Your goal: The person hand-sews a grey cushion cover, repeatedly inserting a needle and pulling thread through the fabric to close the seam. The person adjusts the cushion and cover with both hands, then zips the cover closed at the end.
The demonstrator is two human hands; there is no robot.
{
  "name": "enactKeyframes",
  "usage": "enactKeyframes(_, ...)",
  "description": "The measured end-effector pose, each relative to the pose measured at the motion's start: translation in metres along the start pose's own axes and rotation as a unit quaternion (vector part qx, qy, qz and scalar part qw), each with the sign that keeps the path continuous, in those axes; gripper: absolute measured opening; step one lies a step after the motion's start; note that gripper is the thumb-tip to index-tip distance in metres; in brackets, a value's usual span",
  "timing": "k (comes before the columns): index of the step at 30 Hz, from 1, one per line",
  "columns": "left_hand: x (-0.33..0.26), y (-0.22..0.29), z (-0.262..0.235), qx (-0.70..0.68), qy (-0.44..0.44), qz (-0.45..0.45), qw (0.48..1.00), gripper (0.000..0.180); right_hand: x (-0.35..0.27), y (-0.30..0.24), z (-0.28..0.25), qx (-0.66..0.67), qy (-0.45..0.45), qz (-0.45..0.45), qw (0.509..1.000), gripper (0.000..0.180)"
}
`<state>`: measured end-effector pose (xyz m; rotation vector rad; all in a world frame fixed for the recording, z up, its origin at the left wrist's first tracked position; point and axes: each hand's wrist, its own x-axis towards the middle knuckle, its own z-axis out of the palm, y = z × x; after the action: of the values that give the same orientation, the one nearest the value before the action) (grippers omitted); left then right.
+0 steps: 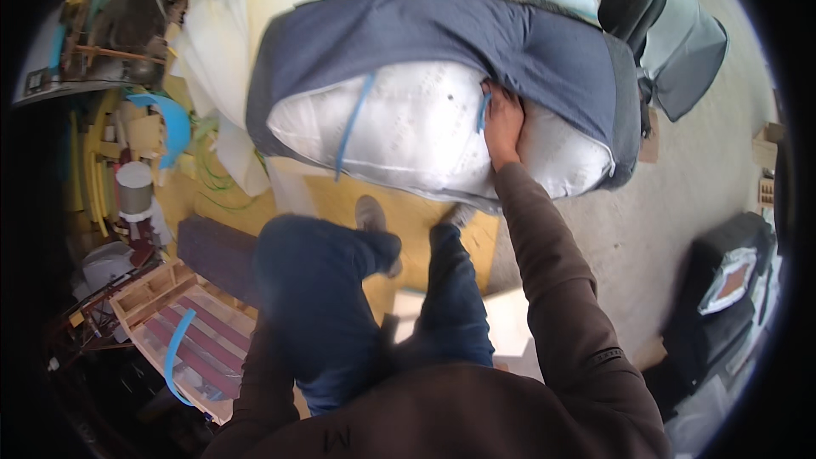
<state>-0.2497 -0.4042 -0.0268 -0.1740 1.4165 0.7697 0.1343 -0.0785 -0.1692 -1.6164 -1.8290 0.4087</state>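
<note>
- Cover (374,38) at 12 o'clock: matt, dark blue woven-looking cloth, creased.
- Filling casing (408,115) beneath it: thin white fabric-like material, mostly smooth, faintly sheened.
- Draped piece (693,55) at 2 o'clock: smooth grey sheet material, softly sheened.
- Floor (603,234) at 3 o'clock: matt, concrete-like.
- Frame (149,289) at 8 o'clock: bare, pale, unvarnished-looking wood.
- Bulky sheet (229,42) at 10 o'clock: soft, matt, foam-like.

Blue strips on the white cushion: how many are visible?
2: a long strip at left on the cushion, a short strip beside the right hand. More may be hidden under the cover.
</note>
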Motion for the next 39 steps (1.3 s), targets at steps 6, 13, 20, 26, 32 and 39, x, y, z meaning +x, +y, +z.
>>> enactKeyframes(6,0.047,-0.108,0.003,0.25,0.019,0.169,0.953,0.075,-0.004,0.005,-0.003,-0.015,0.026,-0.045,0.999,0.02)
enactKeyframes(13,0.085,-0.173,-0.062,0.639,0.125,0.074,0.755,0.068,-0.005,-0.02,-0.031,0.148,0.01,0.158,0.976,0.029)
enactKeyframes(20,0.059,-0.158,-0.07,0.578,-0.037,0.151,0.801,0.039,0.008,-0.037,-0.111,0.466,-0.039,0.236,0.852,0.042)
enactKeyframes(26,-0.037,-0.139,0.007,0.569,0.043,0.257,0.78,0.033,0.01,-0.013,-0.122,0.538,-0.067,0.222,0.81,0.048)
enactKeyframes(32,-0.16,-0.08,0.084,0.549,0.043,0.305,0.777,0.038,-0.002,0.002,-0.11,0.586,-0.083,0.247,0.768,0.051)
enactKeyframes(39,-0.187,-0.017,0.157,0.547,0.083,0.453,0.699,0.034,-0.012,0.003,-0.121,0.559,-0.081,0.238,0.79,0.051)
